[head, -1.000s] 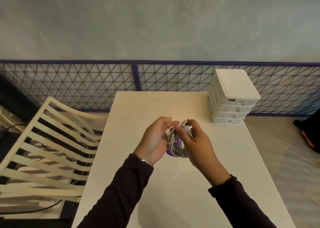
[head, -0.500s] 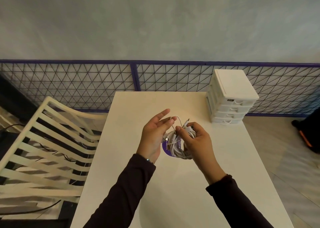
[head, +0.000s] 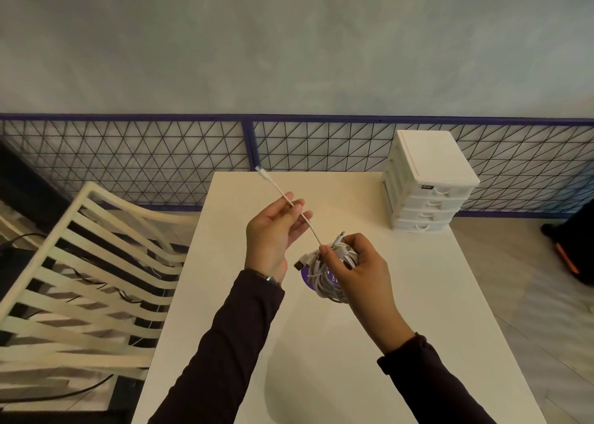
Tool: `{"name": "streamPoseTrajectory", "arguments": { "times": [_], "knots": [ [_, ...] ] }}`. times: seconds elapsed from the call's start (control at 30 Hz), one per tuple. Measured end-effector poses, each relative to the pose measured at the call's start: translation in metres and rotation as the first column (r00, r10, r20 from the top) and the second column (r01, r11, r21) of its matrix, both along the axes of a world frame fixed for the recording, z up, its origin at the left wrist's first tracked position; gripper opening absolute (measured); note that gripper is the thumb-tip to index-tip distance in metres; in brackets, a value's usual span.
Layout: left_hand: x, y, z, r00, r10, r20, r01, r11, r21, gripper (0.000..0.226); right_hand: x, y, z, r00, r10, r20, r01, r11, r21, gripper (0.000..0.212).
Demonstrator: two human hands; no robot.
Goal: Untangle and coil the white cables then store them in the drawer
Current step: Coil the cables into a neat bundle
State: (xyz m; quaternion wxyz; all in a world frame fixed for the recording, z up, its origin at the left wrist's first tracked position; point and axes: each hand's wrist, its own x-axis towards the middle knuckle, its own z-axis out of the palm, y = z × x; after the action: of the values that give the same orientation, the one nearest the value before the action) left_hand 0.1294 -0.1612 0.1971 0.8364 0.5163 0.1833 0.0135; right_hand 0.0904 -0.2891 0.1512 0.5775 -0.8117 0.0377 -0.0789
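A tangled bundle of white cables (head: 331,274) hangs above the middle of the white table (head: 418,295), gripped by my right hand (head: 356,264). A purple round label shows behind the bundle. One cable end (head: 283,195) stretches up and left from the bundle, its white plug near the table's far edge. My left hand (head: 276,230) pinches this strand between thumb and fingers. The white drawer unit (head: 424,179), with several drawers that all look closed, stands at the table's far right corner.
A cream slatted chair (head: 80,275) stands left of the table, with dark cords on the floor under it. A blue-framed wire mesh fence (head: 160,156) runs behind the table. A dark object with orange trim (head: 572,253) lies on the floor at right.
My left hand has let go of the bundle, taken one cable end and drawn it out up and to the left. The right hand has kept hold of the bundle.
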Motion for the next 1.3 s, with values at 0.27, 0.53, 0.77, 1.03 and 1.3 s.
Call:
{"name": "streamPoseTrajectory", "arguments": {
  "times": [0.27,0.53,0.77,1.03,1.3],
  "knots": [
    [-0.060,-0.035,-0.015,0.962,-0.165,0.215,0.072,0.920,0.384,0.015,0.020,-0.006,-0.004,0.937,-0.131,-0.323,0.268,0.863,0.427,0.028],
    [-0.066,-0.031,-0.046,0.959,-0.256,0.124,-0.022,0.368,0.930,0.042,0.012,-0.007,-0.002,0.889,0.232,-0.396,0.162,0.649,0.744,0.039],
    [-0.063,-0.026,-0.035,0.932,-0.352,0.089,0.015,0.281,0.960,0.017,0.015,-0.008,0.001,0.926,0.190,-0.327,0.089,0.732,0.676,0.013],
    [-0.072,-0.037,-0.031,0.917,-0.370,0.150,-0.079,0.199,0.977,0.017,0.005,-0.009,0.000,0.961,0.149,-0.231,0.062,0.703,0.708,0.011],
    [-0.074,-0.028,-0.027,0.840,-0.471,0.268,-0.083,0.377,0.922,0.024,0.007,-0.014,0.005,0.968,0.164,-0.188,0.039,0.644,0.764,0.016]
  ]
}}
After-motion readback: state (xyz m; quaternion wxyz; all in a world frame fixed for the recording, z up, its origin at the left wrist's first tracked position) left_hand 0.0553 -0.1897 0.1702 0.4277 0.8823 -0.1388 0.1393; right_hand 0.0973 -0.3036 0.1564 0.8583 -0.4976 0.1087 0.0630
